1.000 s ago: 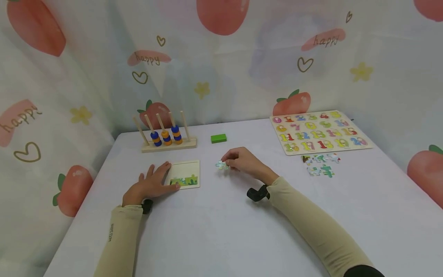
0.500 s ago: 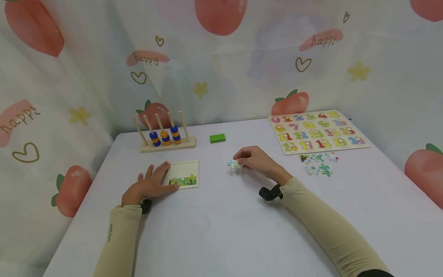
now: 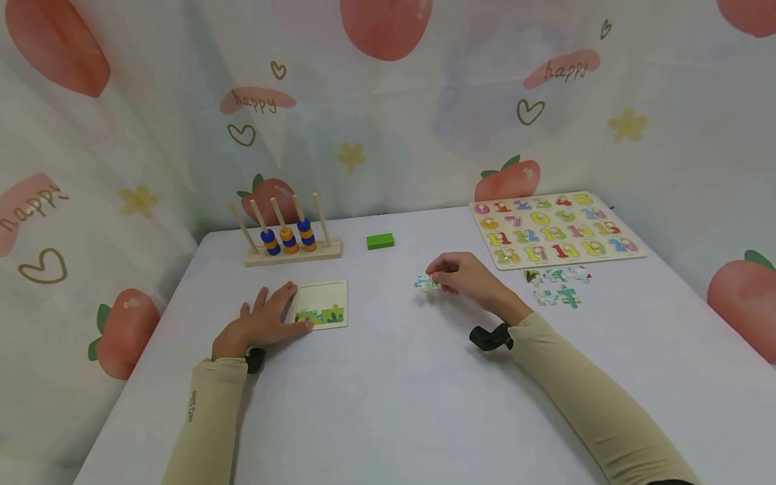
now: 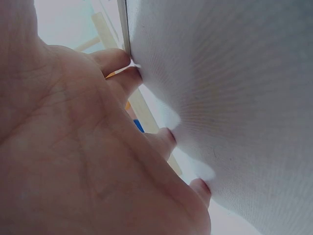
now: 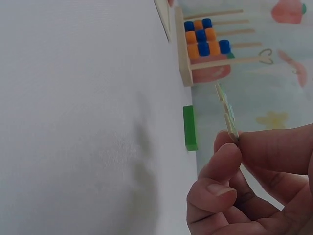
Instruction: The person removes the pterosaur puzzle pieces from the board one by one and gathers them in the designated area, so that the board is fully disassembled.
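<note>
A puzzle piece, pale blue and green, is pinched between the thumb and fingers of my right hand, raised over the table. The right wrist view shows the same puzzle piece nearly edge-on at the fingertips. My left hand lies with spread fingers at the left side of a small wooden puzzle tray. Its thumb and a finger touch the tray's edge. Green pieces fill the bottom of the tray. In the left wrist view, the palm covers much of the scene.
Several loose puzzle pieces lie at the right, in front of a wooden number board. A green block sits at the back middle. Left of it stands a peg rack with blue and orange beads.
My right hand has moved right, away from the tray, with the puzzle piece still pinched. The left hand has stayed at the tray.
</note>
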`<state>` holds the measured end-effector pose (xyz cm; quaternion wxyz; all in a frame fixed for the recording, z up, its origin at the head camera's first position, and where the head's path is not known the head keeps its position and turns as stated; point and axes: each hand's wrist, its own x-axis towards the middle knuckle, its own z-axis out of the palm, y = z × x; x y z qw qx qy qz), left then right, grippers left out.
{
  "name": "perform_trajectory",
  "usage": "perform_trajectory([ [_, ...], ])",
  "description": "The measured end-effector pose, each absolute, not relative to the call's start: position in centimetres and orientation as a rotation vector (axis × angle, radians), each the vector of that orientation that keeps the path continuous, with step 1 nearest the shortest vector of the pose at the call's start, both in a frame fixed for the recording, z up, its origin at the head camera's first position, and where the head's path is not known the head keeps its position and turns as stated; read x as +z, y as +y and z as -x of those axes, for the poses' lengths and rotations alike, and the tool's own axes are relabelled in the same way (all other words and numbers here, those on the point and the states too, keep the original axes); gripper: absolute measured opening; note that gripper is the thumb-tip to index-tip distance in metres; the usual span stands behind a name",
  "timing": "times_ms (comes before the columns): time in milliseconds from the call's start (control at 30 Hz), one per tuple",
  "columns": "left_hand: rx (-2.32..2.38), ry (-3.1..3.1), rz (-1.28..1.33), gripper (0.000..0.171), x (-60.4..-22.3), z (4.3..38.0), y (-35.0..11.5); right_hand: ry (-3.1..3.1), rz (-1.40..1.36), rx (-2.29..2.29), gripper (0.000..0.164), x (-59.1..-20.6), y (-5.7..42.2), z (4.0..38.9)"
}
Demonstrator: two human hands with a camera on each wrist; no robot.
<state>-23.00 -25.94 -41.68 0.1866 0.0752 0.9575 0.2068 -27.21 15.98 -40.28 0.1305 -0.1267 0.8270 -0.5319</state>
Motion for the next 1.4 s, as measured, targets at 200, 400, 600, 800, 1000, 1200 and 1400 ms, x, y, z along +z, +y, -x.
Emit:
perform_trajectory([
  [200, 0.588, 2.695, -0.207, 0.108, -41.9, 23.1, -25.9, 2.421, 0.35, -1.563, 0.02, -40.0, 17.1, 26.9],
  [400, 0.601, 2.695, -0.199, 0.109, -41.7, 22.9, -25.9, 2.452, 0.339, -1.575, 0.021, -39.9, 18.3, 26.6],
  [600, 0.598, 2.691, -0.188, 0.108, -41.7, 22.9, -25.9, 2.484, 0.323, -1.572, 0.023, -39.5, 19.6, 26.4],
  [800, 0.623, 2.687, -0.189, 0.109, -41.9, 22.7, -26.0, 2.52, 0.296, -1.556, 0.024, -39.2, 21.4, 26.2],
  [1000, 0.628, 2.685, -0.196, 0.109, -42.2, 22.7, -26.0, 2.557, 0.25, -1.524, 0.027, -39.2, 23.5, 25.7],
  [1200, 0.626, 2.693, -0.205, 0.108, -41.6, 22.7, -25.8, 2.578, 0.215, -1.509, 0.029, -39.2, 25.3, 25.5],
  [1400, 0.584, 2.693, -0.214, 0.109, -41.4, 22.8, -26.0, 2.577, 0.162, -1.528, 0.032, -39.4, 27.3, 25.4],
])
